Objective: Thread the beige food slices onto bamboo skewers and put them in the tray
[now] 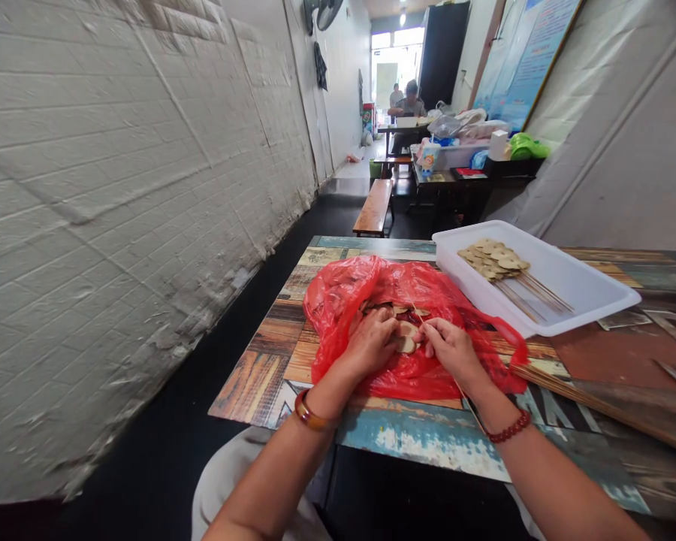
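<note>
A red plastic bag (349,289) lies spread open on the table in front of me, with several flat brownish slices in its mouth. My left hand (372,342) rests over the bag, its fingers curled at the edge of pale round slices (406,342). Pinched in my right hand (448,347) is a thin wooden skewer (469,402), running back under the wrist. Its upper end points up past the slices, and I cannot tell whether it pierces one. Fingertips of both hands are partly hidden.
A white plastic tray (591,304) holding skewered slices (493,259) stands at the back right. Loose bamboo skewers (602,406) lie along the right of the patterned table (259,376). Beyond are a wooden bench (375,207), a cluttered second table and people seated farther back.
</note>
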`<action>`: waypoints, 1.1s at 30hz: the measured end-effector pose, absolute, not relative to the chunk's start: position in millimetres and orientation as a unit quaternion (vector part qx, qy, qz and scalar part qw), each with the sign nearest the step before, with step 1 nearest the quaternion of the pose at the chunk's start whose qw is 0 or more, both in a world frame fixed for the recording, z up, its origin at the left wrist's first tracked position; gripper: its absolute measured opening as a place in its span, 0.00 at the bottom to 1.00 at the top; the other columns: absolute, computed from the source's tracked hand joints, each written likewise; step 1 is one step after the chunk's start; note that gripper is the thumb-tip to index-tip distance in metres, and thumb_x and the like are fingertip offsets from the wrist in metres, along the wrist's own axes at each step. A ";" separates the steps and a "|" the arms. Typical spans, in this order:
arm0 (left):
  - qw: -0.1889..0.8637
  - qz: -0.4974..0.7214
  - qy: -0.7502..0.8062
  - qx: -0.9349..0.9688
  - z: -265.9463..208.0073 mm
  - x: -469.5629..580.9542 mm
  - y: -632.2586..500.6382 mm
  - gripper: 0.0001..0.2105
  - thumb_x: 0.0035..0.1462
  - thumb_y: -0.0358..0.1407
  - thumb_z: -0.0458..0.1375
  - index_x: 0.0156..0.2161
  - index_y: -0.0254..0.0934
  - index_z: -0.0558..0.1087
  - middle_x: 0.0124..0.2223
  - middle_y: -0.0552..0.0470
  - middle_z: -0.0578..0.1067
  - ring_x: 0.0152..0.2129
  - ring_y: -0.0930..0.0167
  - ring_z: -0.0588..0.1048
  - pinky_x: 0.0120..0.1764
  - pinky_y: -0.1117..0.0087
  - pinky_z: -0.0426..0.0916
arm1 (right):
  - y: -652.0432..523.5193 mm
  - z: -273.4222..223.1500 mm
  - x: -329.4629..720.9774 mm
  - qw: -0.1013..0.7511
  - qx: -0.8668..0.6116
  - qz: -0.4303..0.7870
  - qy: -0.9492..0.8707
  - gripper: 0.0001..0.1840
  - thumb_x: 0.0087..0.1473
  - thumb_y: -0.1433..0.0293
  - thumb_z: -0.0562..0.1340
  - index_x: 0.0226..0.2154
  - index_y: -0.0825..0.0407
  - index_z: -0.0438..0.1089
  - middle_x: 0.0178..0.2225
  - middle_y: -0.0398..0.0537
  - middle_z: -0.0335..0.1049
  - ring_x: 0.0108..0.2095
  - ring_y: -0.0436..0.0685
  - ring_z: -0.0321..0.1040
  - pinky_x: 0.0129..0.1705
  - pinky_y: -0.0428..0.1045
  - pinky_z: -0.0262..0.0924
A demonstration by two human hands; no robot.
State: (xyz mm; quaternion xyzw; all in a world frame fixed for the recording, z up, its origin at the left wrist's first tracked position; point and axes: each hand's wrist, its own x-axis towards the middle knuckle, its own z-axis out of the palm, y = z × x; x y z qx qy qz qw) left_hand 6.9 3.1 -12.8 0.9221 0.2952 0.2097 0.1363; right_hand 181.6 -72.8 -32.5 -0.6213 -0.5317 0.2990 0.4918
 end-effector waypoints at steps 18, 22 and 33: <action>0.737 0.402 0.281 0.466 1.8 -2.2 5.9 0.19 0.40 0.39 0.69 0.38 0.32 0.74 0.35 0.48 0.76 0.28 0.72 0.73 0.34 0.72 0.65 | -89.5 -19.4 173.1 0.542 -0.608 0.269 -0.513 0.19 0.56 0.56 0.56 0.34 0.53 0.72 0.22 0.43 0.68 0.21 0.51 0.63 0.22 0.44 0.56; 0.760 0.398 0.280 0.431 3.7 -2.8 5.0 0.24 0.35 0.35 0.71 0.42 0.32 0.75 0.38 0.46 0.78 0.30 0.70 0.75 0.36 0.70 0.67 | -96.8 -11.9 167.1 0.517 -0.600 0.283 -0.542 0.18 0.56 0.61 0.56 0.41 0.54 0.73 0.20 0.41 0.66 0.21 0.50 0.62 0.23 0.44 0.57; 0.740 0.431 0.300 0.420 -0.2 -3.1 9.2 0.15 0.38 0.36 0.70 0.31 0.32 0.72 0.28 0.52 0.75 0.22 0.77 0.71 0.27 0.78 0.63 | -99.3 -12.6 159.2 0.453 -0.553 0.224 -0.662 0.20 0.57 0.69 0.52 0.47 0.54 0.72 0.33 0.50 0.78 0.36 0.58 0.74 0.35 0.50 0.69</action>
